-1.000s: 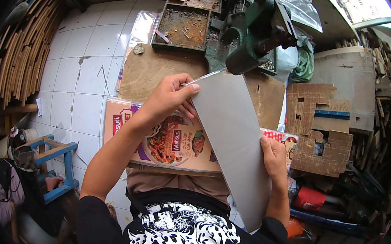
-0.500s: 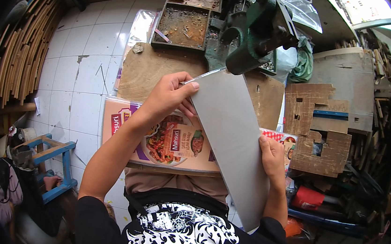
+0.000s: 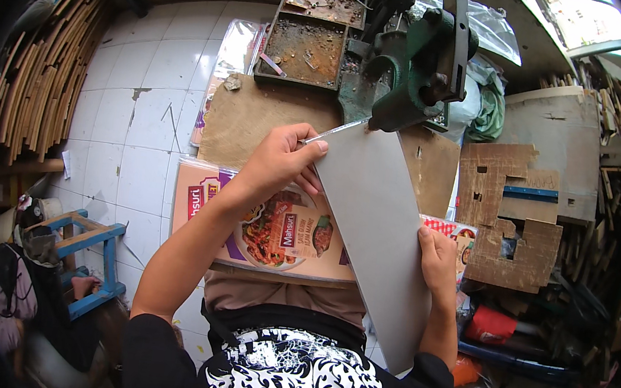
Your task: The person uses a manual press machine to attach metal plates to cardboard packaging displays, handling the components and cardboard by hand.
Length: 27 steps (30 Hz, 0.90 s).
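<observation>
A long, stiff grey panel (image 3: 380, 208) slants from a dark green cast-metal press (image 3: 410, 88) down toward my right forearm. My left hand (image 3: 282, 161) pinches its upper left edge, thumb on top and fingers beneath. Farther down, my right hand (image 3: 438, 262) grips the right edge with the thumb on the grey face. The panel's far corner sits under the press's rounded head, where a small coppery spot shows; the exact contact is hidden. Below the panel lies a printed board (image 3: 326, 265) with food pictures, partly covered by my left forearm.
Green compartment trays (image 3: 297, 80) of small metal bits stand beside the press on a brown wooden board (image 3: 239, 123). Cut brown hardboard (image 3: 473, 247) lies at right. Stacked wood strips (image 3: 34, 70) lean at far left, above a blue-framed stool (image 3: 108, 257).
The press's dark lever bar has swung to a more upright line in the picture. The whole view has shifted slightly; both hands keep their grip on the panel.
</observation>
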Tool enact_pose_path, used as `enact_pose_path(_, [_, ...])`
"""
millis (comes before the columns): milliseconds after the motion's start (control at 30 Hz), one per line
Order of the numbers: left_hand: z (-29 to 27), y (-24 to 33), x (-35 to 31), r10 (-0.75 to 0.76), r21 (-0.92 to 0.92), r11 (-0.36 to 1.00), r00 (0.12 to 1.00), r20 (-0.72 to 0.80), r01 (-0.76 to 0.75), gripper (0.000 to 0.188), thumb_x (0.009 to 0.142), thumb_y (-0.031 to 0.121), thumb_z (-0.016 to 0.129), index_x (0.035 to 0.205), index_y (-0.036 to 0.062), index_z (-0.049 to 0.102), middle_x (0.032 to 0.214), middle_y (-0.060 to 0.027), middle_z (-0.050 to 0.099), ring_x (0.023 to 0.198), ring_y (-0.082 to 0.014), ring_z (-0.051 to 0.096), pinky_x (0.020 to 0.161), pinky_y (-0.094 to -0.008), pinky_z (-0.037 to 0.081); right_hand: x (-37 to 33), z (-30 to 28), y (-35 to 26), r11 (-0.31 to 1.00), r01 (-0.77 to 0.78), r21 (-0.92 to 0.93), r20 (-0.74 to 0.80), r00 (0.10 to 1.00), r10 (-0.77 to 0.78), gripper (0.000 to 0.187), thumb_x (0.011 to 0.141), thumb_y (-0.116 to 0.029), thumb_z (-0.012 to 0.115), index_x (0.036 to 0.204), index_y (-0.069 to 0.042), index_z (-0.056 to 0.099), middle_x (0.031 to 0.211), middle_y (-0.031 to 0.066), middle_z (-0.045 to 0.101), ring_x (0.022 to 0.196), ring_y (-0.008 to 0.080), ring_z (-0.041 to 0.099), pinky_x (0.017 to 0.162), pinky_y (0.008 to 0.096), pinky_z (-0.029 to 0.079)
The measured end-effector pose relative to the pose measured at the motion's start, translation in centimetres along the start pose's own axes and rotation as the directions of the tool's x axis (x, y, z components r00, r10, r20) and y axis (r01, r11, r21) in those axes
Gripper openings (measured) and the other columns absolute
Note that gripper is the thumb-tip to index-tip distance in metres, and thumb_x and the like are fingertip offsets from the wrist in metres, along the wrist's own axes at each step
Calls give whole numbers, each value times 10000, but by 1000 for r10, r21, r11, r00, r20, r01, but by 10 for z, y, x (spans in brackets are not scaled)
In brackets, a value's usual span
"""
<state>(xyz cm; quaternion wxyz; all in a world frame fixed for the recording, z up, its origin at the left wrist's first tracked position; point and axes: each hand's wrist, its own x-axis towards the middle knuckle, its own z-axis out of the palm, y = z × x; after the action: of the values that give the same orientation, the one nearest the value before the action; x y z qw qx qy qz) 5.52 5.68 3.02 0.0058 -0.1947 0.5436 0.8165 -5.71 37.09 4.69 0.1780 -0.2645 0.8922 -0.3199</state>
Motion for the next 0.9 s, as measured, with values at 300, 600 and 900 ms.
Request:
enact_pose_path(300, [-2,-2,1,-16,-12,1000,1000,8,16,257,966,255,585,982,4,533,823,-130,673,599,-165,683,536,-244,580,-2,0,0,1000,-11,21,4,1000,11,487,1008,-274,493,645,50,475,512,146,416,460,238,387,483,416,291])
enact_pose_path(600, [-2,-3,2,-2,-14,1000,1000,10,2,257,964,254,588,981,3,534,819,-130,673,603,-166,686,520,-242,578,-1,1,1,1000,-5,10,-8,1000,5,489,1006,-276,498,639,47,470,512,151,418,461,232,393,483,414,293])
enact_pose_path(900, [-2,-3,2,2,-13,1000,1000,30,-1,231,983,209,548,974,-20,524,819,-136,658,622,-183,690,521,-259,587,-2,1,4,999,-18,42,-4,1000,18,479,1004,-262,502,647,56,485,507,142,420,457,205,382,478,406,288])
